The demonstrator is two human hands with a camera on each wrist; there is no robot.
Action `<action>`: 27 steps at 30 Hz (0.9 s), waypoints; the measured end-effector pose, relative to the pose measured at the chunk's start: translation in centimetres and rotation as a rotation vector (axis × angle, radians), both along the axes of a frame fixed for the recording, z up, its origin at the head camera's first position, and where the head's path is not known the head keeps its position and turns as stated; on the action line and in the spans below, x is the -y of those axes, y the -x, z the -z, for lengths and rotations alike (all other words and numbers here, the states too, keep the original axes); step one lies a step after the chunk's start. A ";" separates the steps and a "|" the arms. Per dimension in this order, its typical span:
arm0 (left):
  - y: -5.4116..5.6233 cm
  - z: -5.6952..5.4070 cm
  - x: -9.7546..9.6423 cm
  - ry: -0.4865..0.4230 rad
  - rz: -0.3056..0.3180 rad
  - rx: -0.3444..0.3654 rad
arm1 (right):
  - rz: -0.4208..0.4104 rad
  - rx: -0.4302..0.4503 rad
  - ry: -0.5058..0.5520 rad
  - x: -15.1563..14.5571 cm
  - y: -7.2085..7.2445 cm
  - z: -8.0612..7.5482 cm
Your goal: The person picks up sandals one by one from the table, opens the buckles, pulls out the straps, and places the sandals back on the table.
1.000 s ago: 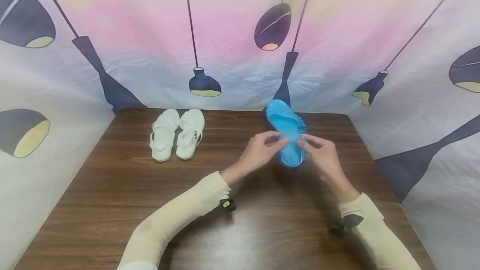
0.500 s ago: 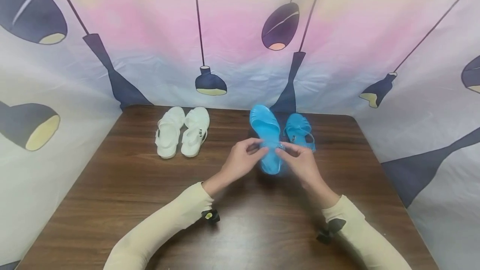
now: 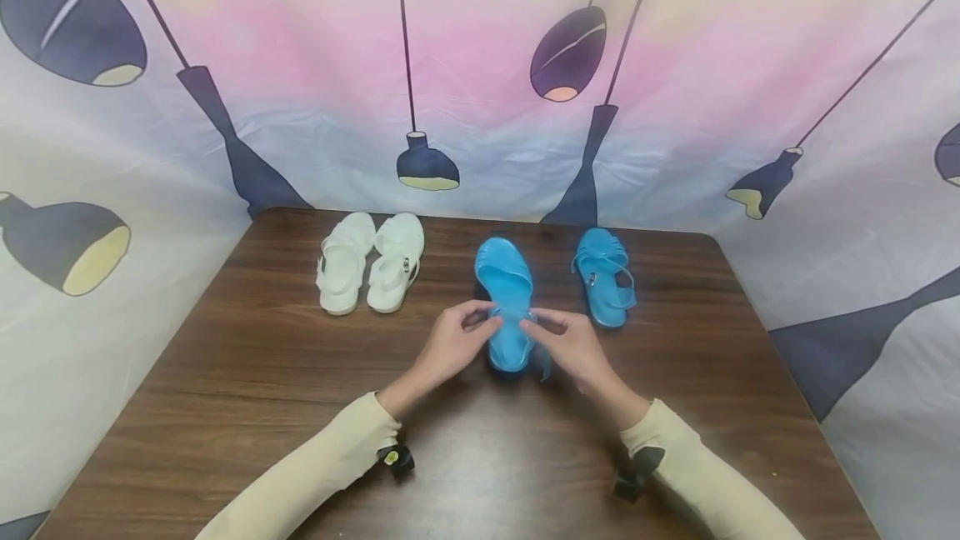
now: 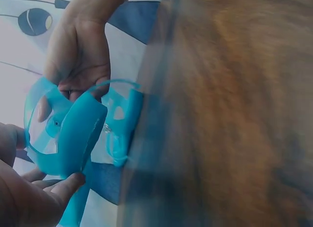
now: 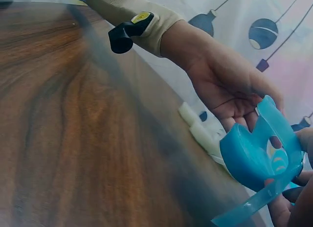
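Observation:
A blue jelly sandal [image 3: 504, 265] is held above the middle of the table, its toe pointing to the back wall. My left hand [image 3: 456, 342] pinches its left side near the ankle strap, thumb towards the inside. On the opposite side my right hand [image 3: 573, 348] pinches it likewise. A loose strap end [image 5: 244, 207] hangs down by the right hand in the right wrist view. The matching blue sandal [image 3: 603, 273] stands on the table to the right, its metal buckle showing. Fingertips beneath the held sandal are partly hidden in the head view.
Two white sandals [image 3: 342, 269] stand side by side at the back left of the brown wooden table [image 3: 247, 373]. A fabric backdrop [image 3: 487, 140] printed with hanging lamps encloses the back and sides. Each wrist carries a small black camera [image 3: 396, 458].
Both hands have carried the held sandal leftwards and nearer to me, away from the other blue sandal, which is now uncovered. The white pair stays in place; the head view has shifted slightly.

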State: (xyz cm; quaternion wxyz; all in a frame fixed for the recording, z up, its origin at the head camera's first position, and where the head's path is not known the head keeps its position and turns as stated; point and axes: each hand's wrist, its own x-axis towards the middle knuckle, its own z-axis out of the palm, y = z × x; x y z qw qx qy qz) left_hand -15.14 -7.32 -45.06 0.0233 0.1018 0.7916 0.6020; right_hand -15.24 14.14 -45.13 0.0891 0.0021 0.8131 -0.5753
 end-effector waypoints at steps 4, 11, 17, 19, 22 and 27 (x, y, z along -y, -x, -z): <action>-0.2 0.7 0.7 0.017 -0.011 0.025 | -0.023 0.017 -0.012 0.5 -0.2 0.8; -0.6 2.0 1.6 0.002 -0.015 0.065 | -0.043 0.050 0.014 1.2 0.0 1.8; -0.4 3.0 2.1 -0.009 -0.013 0.120 | -0.054 0.073 0.017 1.7 -0.1 2.4; -0.4 3.2 2.2 -0.026 -0.013 0.131 | -0.059 0.084 0.021 1.8 -0.1 2.6; -0.3 3.5 2.3 -0.042 -0.016 0.149 | -0.066 0.093 0.027 1.9 -0.2 2.8; -0.2 3.8 2.3 -0.021 -0.021 0.174 | -0.067 0.102 0.027 1.9 -0.1 3.1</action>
